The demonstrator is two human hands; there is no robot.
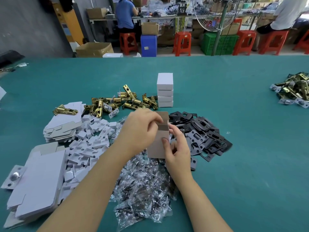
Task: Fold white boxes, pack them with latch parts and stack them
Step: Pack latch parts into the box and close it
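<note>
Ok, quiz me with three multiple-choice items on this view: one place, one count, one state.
1. Where is the stack of closed white boxes?
A. right of the brass latches
B. on the flat blanks
C. beside the far latch pile

2. How many boxes are in it?
A. two
B. four
C. six

3. The box in hand is:
A. closed
B. top flap open
C. flat

A: it stands right of the brass latches.
B: four layers show.
B: the left hand and right hand hold it, flap up.
</note>
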